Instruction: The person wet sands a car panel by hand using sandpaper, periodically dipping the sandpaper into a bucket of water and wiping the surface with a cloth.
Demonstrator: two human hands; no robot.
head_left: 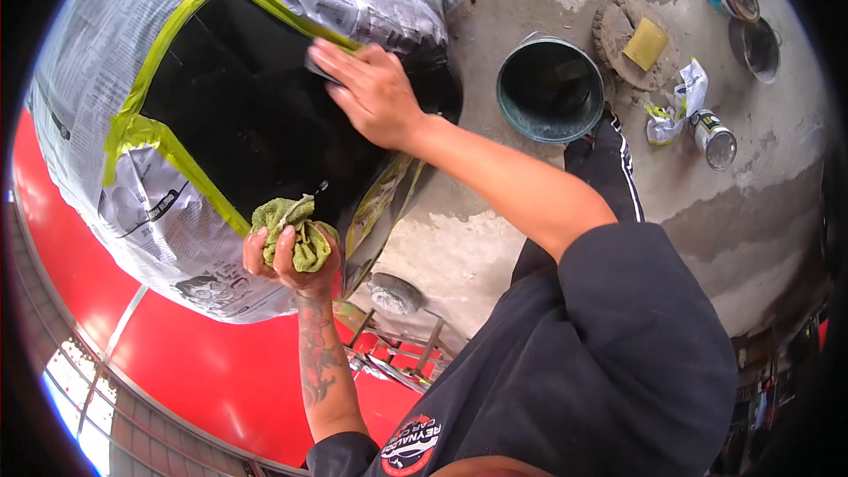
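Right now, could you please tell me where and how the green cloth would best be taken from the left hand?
I would pinch the green cloth by its bunched folds, coming from the side of the black panel, since these folds bulge beyond the left hand, which cups the opposite side.
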